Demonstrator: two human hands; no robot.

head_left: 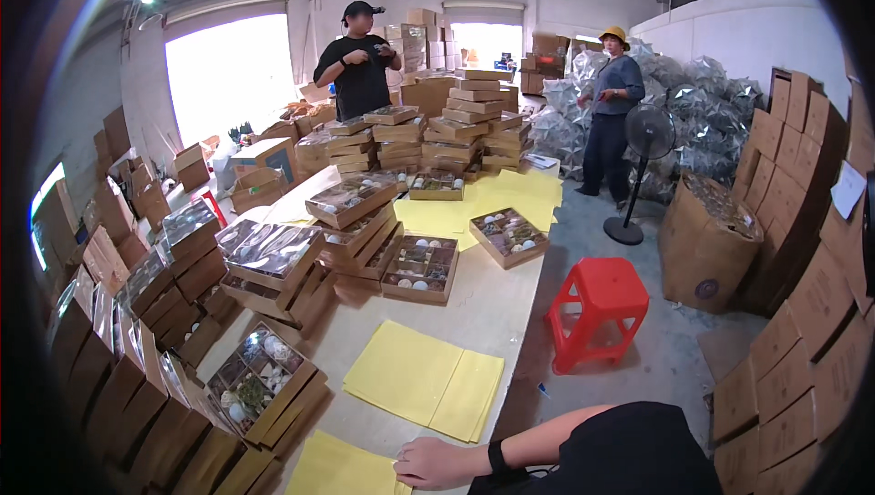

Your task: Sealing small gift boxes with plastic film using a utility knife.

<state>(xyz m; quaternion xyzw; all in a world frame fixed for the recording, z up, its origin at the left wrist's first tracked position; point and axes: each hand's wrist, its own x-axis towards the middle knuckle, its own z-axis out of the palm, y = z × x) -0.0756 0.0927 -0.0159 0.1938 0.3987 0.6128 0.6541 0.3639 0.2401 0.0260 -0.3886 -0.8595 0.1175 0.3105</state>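
My right hand (436, 464) comes in from the lower right, a dark band round its wrist. Its fingers are bent down and closed at the right edge of a pile of yellow paper sheets (342, 468); the fingertips are partly hidden. Just beyond lies a second, overlapping pile of yellow sheets (410, 372). To the left of the papers, a compartmented cardboard box (264, 376) with shells, moss and pale balls tops a short stack. Farther up the table are another divided box (421, 267) and a tilted one (510, 235). My left hand is out of view.
Stacked boxes (273, 253) line the table's left side, with taller stacks (469, 112) at its far end. A red stool (602, 299) and a black fan (649, 135) stand on the right. Two people are beyond, one in black (355, 71), one in a yellow hat (612, 98).
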